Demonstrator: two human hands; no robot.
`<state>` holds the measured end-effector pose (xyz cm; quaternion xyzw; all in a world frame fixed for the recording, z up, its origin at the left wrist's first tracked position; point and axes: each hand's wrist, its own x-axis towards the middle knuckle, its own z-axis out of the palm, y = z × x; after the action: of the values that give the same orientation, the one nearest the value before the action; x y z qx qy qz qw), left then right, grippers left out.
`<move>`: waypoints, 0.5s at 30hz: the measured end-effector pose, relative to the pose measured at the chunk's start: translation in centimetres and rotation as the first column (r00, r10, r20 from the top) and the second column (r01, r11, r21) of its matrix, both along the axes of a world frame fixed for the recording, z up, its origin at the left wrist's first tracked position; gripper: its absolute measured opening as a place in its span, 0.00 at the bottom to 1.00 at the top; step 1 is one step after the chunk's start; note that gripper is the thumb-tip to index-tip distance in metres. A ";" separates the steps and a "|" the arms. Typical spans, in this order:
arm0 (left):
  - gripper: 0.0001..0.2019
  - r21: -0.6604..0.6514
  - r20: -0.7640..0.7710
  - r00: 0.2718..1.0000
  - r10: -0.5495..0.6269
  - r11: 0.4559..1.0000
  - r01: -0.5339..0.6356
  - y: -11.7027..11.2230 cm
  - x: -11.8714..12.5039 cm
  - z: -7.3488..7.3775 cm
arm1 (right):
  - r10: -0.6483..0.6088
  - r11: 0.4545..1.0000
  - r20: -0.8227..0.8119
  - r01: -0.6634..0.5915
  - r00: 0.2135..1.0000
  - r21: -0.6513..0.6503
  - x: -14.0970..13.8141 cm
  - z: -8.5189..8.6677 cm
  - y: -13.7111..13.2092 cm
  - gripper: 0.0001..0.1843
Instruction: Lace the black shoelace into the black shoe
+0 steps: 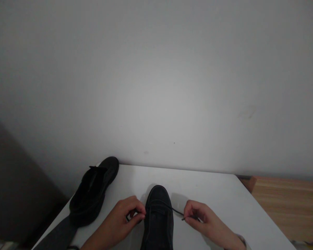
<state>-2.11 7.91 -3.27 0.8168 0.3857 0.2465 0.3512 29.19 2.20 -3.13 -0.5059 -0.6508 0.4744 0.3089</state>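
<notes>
A black shoe [159, 225] stands on the white table, toe pointing away from me, its near end cut off by the frame's bottom edge. One dark shoelace [177, 211] crosses near the toe and runs out to the right. My right hand [202, 220] pinches that lace a little way off the shoe, with a short end sticking out past the fingertips. At the shoe's left edge, my left hand [125, 217] is closed in a pinch; a dark bit of lace shows in the gap between its thumb and fingers.
Another black shoe [90, 194] lies at the table's left edge, its opening facing up. Dark grey cloth [58, 234] is beside its heel. The white table [211, 184] meets a pale wall [156, 86]. A wooden surface [284, 205] is off to the right.
</notes>
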 end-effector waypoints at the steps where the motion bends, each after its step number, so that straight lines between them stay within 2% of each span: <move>1: 0.06 0.003 -0.008 1.000 0.005 1.000 -0.005 0.0 0.0 0.0 | -0.001 1.000 -0.004 0.001 1.000 -0.001 -0.1 0.0 0.0 0.13; 10: 0.07 0.002 -0.005 1.000 0.003 1.000 -0.003 0.1 0.4 -0.2 | -0.028 0.999 -0.029 0.029 0.999 0.034 -1.6 -0.4 0.4 0.11; 15: 0.05 0.036 0.003 1.000 0.020 0.999 -0.020 0.3 0.2 -0.8 | -0.039 0.993 -0.034 0.042 0.999 0.108 -2.4 -0.2 0.4 0.09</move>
<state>-1.86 8.18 -4.05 0.8188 0.3890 0.2577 0.3344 26.78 2.57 -3.37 -0.4940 -0.6602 0.4399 0.3558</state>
